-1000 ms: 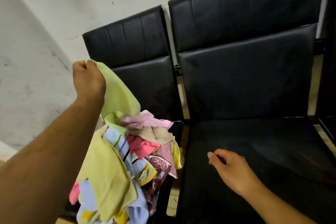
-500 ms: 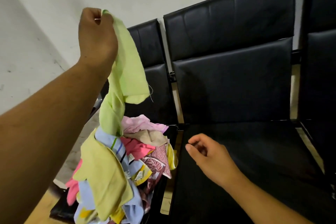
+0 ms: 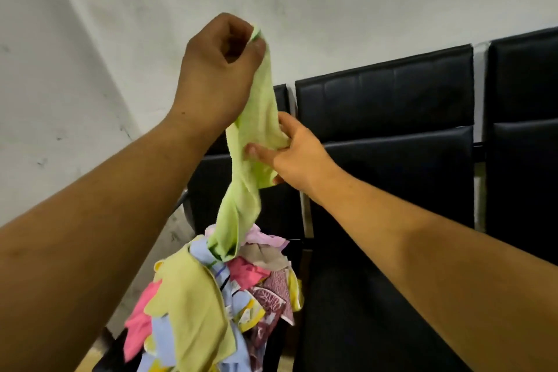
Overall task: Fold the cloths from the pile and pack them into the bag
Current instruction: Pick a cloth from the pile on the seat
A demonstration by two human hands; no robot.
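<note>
Holding the green cloth (image 3: pixel 262 106) high, my left hand (image 3: pixel 217 75) pinches its top corner so it hangs straight, tail touching the pile (image 3: pixel 193 305) on the chair (image 3: pixel 205 184). My right hand (image 3: pixel 302 157) grips its side, likely to spread it.

Waiting area — linked black padded seats (image 3: pixel 383 136), bare white wall (image 3: pixel 120 24)

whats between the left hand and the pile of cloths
In the head view, only the green cloth: it hangs twisted from the left hand down to the pile, and the right hand grips it partway down.
</note>
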